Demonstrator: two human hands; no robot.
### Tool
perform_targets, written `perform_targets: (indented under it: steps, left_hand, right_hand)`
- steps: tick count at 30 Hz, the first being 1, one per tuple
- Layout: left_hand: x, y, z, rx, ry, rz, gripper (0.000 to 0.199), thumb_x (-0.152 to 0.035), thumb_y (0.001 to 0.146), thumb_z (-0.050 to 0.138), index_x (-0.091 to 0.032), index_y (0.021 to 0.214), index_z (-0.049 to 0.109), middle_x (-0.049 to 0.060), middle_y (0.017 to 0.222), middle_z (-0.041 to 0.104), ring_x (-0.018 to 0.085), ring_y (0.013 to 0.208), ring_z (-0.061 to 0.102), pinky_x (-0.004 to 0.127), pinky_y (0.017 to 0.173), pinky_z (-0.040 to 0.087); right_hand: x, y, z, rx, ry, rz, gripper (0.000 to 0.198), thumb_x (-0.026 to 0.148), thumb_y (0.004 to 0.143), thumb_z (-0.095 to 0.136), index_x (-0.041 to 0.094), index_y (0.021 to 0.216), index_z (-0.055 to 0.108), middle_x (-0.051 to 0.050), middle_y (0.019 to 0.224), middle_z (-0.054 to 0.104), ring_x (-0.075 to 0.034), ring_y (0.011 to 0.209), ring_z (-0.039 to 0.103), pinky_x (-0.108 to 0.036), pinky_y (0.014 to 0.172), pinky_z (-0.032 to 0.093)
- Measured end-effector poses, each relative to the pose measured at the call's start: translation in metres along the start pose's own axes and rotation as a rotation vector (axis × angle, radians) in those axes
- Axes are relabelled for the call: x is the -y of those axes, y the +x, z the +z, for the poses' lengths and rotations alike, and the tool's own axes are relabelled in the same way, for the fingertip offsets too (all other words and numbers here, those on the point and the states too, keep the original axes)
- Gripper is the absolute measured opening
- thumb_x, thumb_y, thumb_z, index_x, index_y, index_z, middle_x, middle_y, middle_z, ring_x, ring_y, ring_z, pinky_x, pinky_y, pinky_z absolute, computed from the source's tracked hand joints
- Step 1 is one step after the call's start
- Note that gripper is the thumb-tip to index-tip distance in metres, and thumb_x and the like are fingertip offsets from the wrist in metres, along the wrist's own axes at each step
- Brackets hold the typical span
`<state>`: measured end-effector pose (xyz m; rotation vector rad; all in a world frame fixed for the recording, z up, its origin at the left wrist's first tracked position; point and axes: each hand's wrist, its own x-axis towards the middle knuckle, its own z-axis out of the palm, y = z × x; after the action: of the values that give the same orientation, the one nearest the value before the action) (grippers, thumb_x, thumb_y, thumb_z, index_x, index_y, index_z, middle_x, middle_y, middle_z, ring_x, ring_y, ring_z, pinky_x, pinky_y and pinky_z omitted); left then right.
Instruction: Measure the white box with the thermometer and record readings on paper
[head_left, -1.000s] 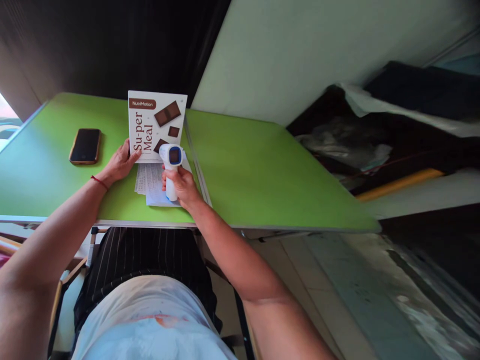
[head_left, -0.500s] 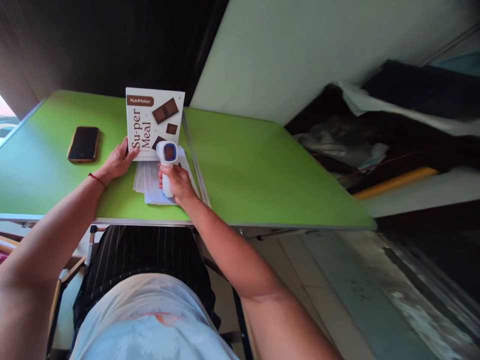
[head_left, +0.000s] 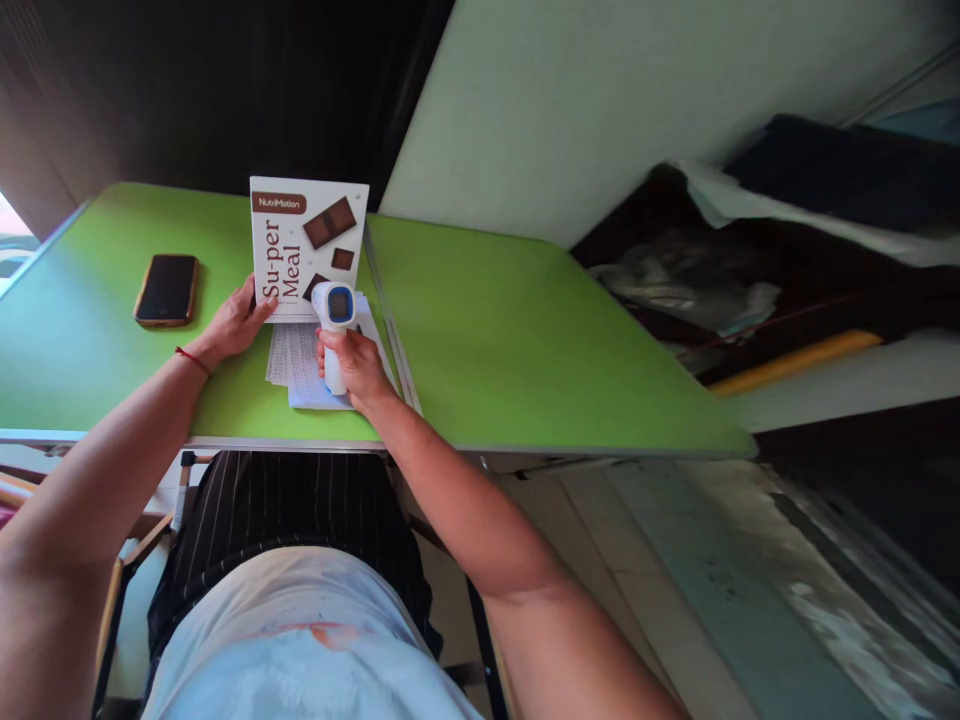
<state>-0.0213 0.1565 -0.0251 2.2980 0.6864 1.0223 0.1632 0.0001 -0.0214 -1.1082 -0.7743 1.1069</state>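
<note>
"Right hand (head_left: pixel 356 368) first: what is it doing?"

"It is wrapped around the handle of a white thermometer (head_left: pixel 334 322), which is nearly upright, its screen facing the wearer. Nearer than that hand runs the front edge of the bench (head_left: pixel 510 340), and papers (head_left: pixel 307 385) lie flat just below."

"And the left hand (head_left: pixel 238 322)?"

"Left of it and a little farther out, pinching the lower left edge of a white box (head_left: pixel 307 250), thumb in front, fingers partly hidden behind."

"So how does the box lie from the right hand?"

"Beyond it and slightly left, face toward the wearer, long axis from bottom to top. The thermometer's head overlaps its lower right corner in this view; I can't tell whether they touch, or whether the box rests on anything."

"What room is there?"

"Leftward, a phone (head_left: pixel 166 290) lies well apart from the box. Rightward, past a metal seam (head_left: pixel 399 365), the green top stretches wide. Farthest come a dark panel (head_left: pixel 247 80) and a pale wall (head_left: pixel 562 100)."
</note>
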Motion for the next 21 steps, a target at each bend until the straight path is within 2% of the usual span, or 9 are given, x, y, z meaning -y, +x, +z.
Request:
perform_targets:
  steps: [13, 21]
  left_hand:
    - [-0.0046, -0.0013, -0.0003, 0.001, -0.026, -0.037, 0.089, -0.092, 0.097, 0.047, -0.017, 0.142, 0.063, 0.021, 0.148, 0.073, 0.041, 0.136, 0.069, 0.057, 0.120, 0.055]
    - [-0.0004, -0.0016, 0.0020, -0.048, -0.041, -0.220, 0.088, -0.092, 0.093, 0.055, -0.019, 0.142, 0.060, 0.020, 0.141, 0.075, 0.042, 0.128, 0.073, 0.063, 0.114, 0.058]
  right_hand:
    - [-0.0015, 0.0014, 0.0005, -0.011, 0.001, 0.000, 0.046, 0.057, 0.065, 0.094, 0.024, 0.077, 0.064, 0.008, 0.059, 0.059, -0.010, 0.048, 0.052, -0.025, 0.046, 0.045]
    - [0.0020, -0.0002, 0.0013, -0.012, -0.021, 0.017, 0.041, 0.054, 0.067, 0.092, 0.024, 0.076, 0.065, 0.007, 0.060, 0.060, -0.011, 0.051, 0.055, -0.026, 0.047, 0.048]
